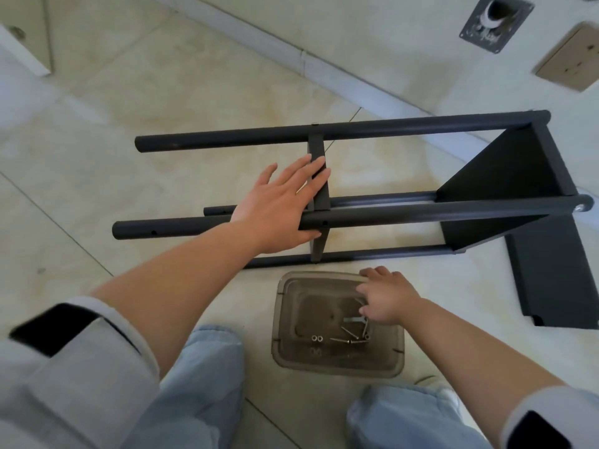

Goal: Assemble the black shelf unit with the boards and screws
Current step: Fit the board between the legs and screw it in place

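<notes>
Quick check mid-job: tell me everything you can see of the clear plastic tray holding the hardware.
The tray is a rectangular, smoky translucent plastic container with rounded corners and a raised rim, sitting flat on the tiled floor just in front of the person's knees and beside the black shelf frame. Inside lie several loose screws, two small nuts and what looks like a small metal key. The right hand reaches into it, fingers over the far right edge.
</notes>
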